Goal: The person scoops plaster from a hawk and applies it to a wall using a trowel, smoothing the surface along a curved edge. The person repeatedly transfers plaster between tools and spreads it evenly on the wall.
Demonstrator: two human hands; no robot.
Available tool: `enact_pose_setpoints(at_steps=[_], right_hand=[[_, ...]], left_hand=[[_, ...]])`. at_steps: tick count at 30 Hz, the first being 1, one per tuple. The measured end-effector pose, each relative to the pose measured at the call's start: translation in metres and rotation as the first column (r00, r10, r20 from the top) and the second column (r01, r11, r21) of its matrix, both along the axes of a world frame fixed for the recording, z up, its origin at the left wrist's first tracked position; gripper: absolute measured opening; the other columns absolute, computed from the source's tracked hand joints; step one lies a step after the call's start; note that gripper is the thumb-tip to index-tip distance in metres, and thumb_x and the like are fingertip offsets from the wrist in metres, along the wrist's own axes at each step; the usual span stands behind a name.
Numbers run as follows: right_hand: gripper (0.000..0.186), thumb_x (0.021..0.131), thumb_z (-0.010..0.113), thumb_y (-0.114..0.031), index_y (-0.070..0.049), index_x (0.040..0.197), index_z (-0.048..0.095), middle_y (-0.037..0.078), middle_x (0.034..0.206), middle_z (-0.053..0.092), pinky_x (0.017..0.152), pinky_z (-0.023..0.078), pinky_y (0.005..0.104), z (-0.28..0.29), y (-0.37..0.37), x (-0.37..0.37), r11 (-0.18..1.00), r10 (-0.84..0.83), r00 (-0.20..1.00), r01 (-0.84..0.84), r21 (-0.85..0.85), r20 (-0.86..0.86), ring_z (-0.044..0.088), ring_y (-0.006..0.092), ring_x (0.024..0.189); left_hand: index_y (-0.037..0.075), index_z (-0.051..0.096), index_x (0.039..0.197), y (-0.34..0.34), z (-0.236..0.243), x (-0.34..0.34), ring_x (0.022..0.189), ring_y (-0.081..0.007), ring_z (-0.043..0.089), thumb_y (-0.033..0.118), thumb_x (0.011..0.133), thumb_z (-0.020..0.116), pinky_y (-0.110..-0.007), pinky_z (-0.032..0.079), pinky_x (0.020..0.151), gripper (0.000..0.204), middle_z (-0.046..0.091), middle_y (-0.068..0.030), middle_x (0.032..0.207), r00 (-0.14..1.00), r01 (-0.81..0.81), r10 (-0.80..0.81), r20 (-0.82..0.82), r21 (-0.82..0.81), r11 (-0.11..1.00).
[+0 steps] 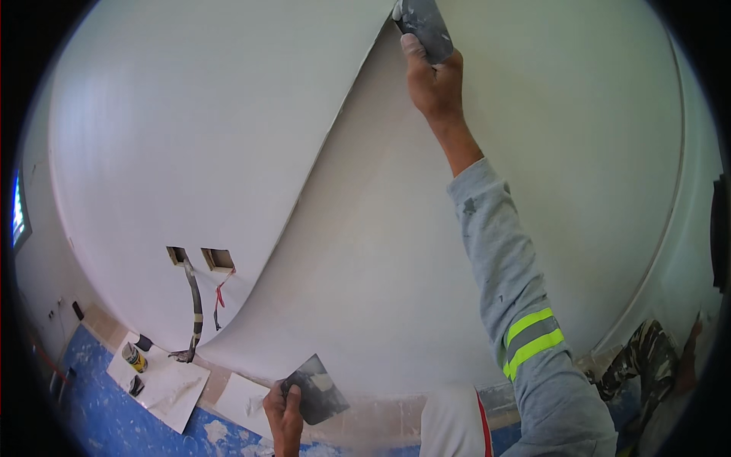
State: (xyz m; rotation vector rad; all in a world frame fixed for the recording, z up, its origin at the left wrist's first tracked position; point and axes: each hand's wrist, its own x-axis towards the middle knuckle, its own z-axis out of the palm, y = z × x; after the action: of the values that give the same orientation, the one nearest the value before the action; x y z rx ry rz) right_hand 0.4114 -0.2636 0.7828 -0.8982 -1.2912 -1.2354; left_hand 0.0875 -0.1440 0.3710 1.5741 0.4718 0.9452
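A worker's bare right hand (440, 84) reaches high up an indoor wall, its fingers closed around a dark, flat right blade (428, 32) smeared with pale residue. The right blade stands just beside the long corner edge (329, 134) dividing 2 wall faces; whether blade and edge touch cannot be told. The bare left hand (285, 417), well apart and low on the near side, grips a dark left blade (314, 390), tilted, with a pale patch on its face. Wide room separates the 2 hands, and a smooth wall face (388, 236) spreads between them.

A grey sleeve (495, 236) with 2 yellow-green bands covers the right forearm, and more pale wall stretches to its right. On the left wall face (183, 137), 2 square openings are cut well left of the corner edge; a dark cable (196, 305) hangs from the left opening (176, 255), red wire (220, 293) from the right opening (218, 260). Below, a can (135, 356) stands on a pale board (169, 392) over a blue floor covering (87, 381). At right, a person's camouflage trousers (651, 358) show beyond the sleeve.
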Motion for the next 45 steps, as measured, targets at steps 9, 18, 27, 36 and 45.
enact_pose_setpoints(at_steps=[9,18,27,36,45], right_hand=[[0.031,0.095,0.052,-0.016,-0.001,0.117,0.067,0.011,0.091,0.066,0.083,0.048,0.0359,-0.003,0.004,0.001,1.0,-0.006,0.999,0.006,-0.002,-0.053,0.06,0.0239,0.087],[0.033,0.093,0.052,-0.016,-0.001,0.119,0.066,0.014,0.098,0.069,0.088,0.049,0.0395,-0.005,0.009,0.006,0.997,-0.076,0.997,0.076,0.011,-0.008,0.063,0.0302,0.092],[0.031,0.094,0.052,-0.015,0.0,0.118,0.065,0.01,0.088,0.065,0.082,0.049,0.0402,-0.019,0.015,0.002,0.996,-0.085,0.996,0.085,-0.004,-0.011,0.06,0.0276,0.085],[0.029,0.095,0.053,-0.015,0.0,0.118,0.064,0.011,0.088,0.065,0.083,0.049,0.0404,-0.038,0.028,-0.003,0.995,-0.095,0.995,0.095,0.011,-0.028,0.06,0.0278,0.088],[0.033,0.096,0.055,-0.016,0.002,0.123,0.061,0.016,0.108,0.066,0.088,0.049,0.0419,-0.059,0.042,-0.002,0.994,-0.099,0.994,0.101,0.047,-0.035,0.062,0.0327,0.099]], left_hand=[[-0.009,0.065,0.096,0.002,0.0,0.001,0.078,-0.0124,0.052,0.016,0.094,0.062,-0.03,0.043,0.072,0.025,0.064,-0.0063,0.081,1.0,-0.027,0.027,-0.008,-0.014,1.0],[-0.009,0.064,0.099,0.003,0.001,-0.001,0.079,-0.0125,0.052,0.016,0.094,0.062,-0.03,0.043,0.073,0.025,0.065,-0.0062,0.083,1.0,-0.026,0.026,-0.018,-0.014,1.0],[-0.009,0.064,0.098,0.005,-0.001,-0.001,0.08,-0.0124,0.053,0.017,0.094,0.062,-0.029,0.044,0.074,0.026,0.065,-0.0062,0.083,1.0,-0.02,0.02,-0.007,-0.026,0.999],[-0.007,0.064,0.097,0.01,-0.007,-0.001,0.074,-0.0131,0.05,0.017,0.093,0.062,-0.031,0.042,0.068,0.024,0.061,-0.0055,0.077,0.999,-0.03,0.03,0.011,-0.025,0.999],[-0.008,0.063,0.099,0.014,-0.005,-0.007,0.078,-0.0129,0.052,0.019,0.095,0.061,-0.03,0.044,0.072,0.027,0.064,-0.0068,0.083,1.0,-0.021,0.022,0.02,-0.044,0.999]])
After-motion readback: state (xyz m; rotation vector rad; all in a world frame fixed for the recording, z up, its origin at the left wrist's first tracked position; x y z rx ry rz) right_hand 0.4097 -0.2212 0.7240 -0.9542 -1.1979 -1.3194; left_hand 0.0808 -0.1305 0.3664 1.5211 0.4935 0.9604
